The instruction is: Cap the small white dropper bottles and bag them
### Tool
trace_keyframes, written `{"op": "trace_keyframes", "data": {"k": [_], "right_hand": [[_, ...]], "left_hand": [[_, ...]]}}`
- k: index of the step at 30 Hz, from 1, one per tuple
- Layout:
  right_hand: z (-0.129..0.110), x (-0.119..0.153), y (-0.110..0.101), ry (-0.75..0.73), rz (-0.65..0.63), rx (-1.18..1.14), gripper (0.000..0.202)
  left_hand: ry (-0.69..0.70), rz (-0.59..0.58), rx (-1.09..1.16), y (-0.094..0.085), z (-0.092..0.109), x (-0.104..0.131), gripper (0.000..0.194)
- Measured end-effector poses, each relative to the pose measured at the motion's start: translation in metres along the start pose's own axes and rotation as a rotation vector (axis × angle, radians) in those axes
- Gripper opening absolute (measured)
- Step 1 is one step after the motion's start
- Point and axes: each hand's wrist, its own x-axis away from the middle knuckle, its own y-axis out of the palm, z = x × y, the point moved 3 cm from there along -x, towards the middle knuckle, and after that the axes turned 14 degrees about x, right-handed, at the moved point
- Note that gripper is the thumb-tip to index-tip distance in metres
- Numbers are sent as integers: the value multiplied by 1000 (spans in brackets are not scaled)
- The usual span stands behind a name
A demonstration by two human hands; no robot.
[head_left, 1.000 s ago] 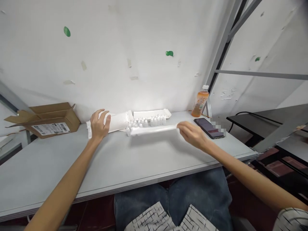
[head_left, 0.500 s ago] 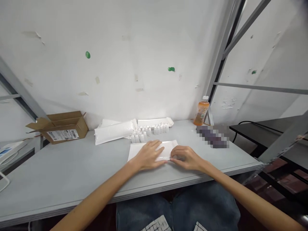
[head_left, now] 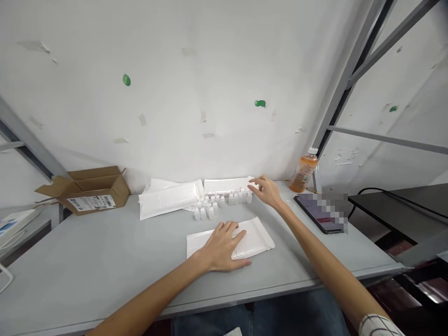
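A white bubble mailer lies flat near the middle of the table. My left hand rests on it with spread fingers. Farther back, my right hand reaches over the right end of a row of small white dropper bottles. Its index finger and thumb are apart, close to the rightmost bottle, and I see nothing held between them. Another cluster of small bottles stands left of that row. Behind the row, a second white mailer lies by the wall.
More white padded mailers are stacked at back left, beside an open cardboard box. On the right are a bottle of orange drink and a phone, partly blurred. Metal frame posts rise at the table's right side.
My right hand has left the near mailer's edge and moved back to the bottles. My left hand stays on the mailer. The whole view has shifted slightly.
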Motion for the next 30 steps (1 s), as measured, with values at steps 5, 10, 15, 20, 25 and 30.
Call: {"op": "trace_keyframes", "data": {"k": [5, 10, 15, 20, 25, 30], "right_hand": [[0, -3, 19, -51, -117, 30, 26], [-3, 2, 27, -104, -113, -26, 21], [-2, 4, 20, -127, -108, -8, 18], [4, 6, 13, -158, -195, 68, 15], [6, 9, 13, -157, -220, 68, 16], [11, 8, 6, -123, -274, -72, 18]], "left_hand": [[6, 4, 60, -1, -5, 5, 63], [7, -20, 89, -4, -7, 6, 66], [31, -20, 83, -5, -7, 6, 67], [30, -36, 76, -5, -6, 8, 65], [15, -30, 72, -7, -7, 8, 63], [13, -30, 87, -10, -7, 5, 52]]}}
